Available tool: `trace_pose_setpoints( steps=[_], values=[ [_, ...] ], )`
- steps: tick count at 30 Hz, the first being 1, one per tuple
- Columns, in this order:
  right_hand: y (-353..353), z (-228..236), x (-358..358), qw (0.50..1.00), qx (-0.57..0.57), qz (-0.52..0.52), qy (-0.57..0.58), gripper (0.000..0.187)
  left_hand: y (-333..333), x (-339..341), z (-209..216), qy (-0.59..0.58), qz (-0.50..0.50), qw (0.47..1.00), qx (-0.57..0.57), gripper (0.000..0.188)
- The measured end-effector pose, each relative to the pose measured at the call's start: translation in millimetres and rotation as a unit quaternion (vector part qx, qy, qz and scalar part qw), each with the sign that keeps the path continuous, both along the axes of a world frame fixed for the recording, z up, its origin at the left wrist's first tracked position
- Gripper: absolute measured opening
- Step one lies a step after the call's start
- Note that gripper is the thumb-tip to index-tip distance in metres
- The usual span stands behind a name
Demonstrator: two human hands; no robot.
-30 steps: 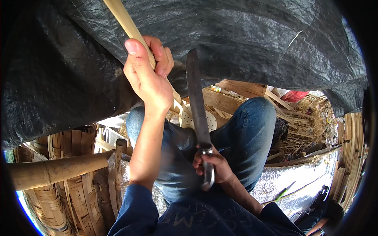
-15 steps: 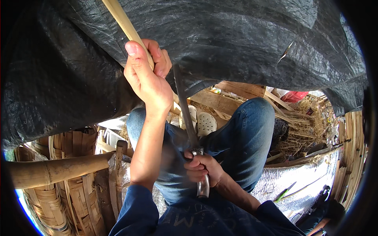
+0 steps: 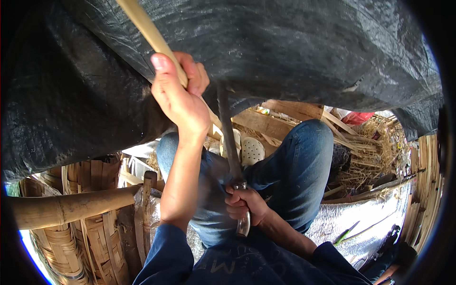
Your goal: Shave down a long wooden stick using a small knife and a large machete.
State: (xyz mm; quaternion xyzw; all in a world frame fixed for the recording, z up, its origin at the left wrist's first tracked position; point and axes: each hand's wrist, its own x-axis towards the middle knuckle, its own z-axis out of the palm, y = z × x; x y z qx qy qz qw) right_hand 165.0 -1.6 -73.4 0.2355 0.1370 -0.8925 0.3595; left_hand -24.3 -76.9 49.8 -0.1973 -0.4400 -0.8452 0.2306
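Note:
My left hand (image 3: 183, 102) is closed round a pale, smooth bamboo or wooden stick (image 3: 148, 32). The stick slants from the upper left, through my fist, down toward my feet. Lower and to the right, my right hand (image 3: 247, 204) grips the shiny metal handle of a machete (image 3: 229, 142). Its long dark blade points up and away from me, between my knees and just right of the stick's lower part. Against the dark sheet the blade's tip is blurred, and I cannot tell whether blade and stick touch.
A black plastic sheet (image 3: 285, 52) hangs across the far side. Woven bamboo (image 3: 57, 247) and a thick bamboo pole (image 3: 71, 207) are at left. Straw and wood scraps (image 3: 365, 161) lie right of my knee. Bamboo slats (image 3: 425, 190) stand at far right; a light clog (image 3: 252, 151) shows below.
The machete blade has swung slightly to the right and stands a little more upright. My left hand keeps its grip on the stick, whose upper end has shifted slightly left.

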Motion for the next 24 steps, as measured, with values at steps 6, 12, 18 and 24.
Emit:
trace_pose_setpoints(
  steps=[6,12,18,24],
  values=[
    [0.4,-3.0,-4.9,0.994,-0.088,-0.024,-0.065,0.014,8.8,6.7,3.9,0.017,0.001,0.999,-0.028,0.051],
    [-4.1,33.8,-0.3,0.999,-0.011,0.019,0.042,0.014,7.6,8.4,0.3,0.002,0.027,0.998,-0.055,0.052],
    [5.1,-18.2,2.0,0.994,-0.107,-0.014,-0.026,0.015,12.8,14.8,5.5,0.012,0.009,0.997,-0.077,0.051],
    [-8.3,47.4,-10.5,0.999,0.01,0.021,0.042,0.016,3.7,6.4,-2.2,0.015,0.001,0.999,-0.033,0.049]
  ],
)
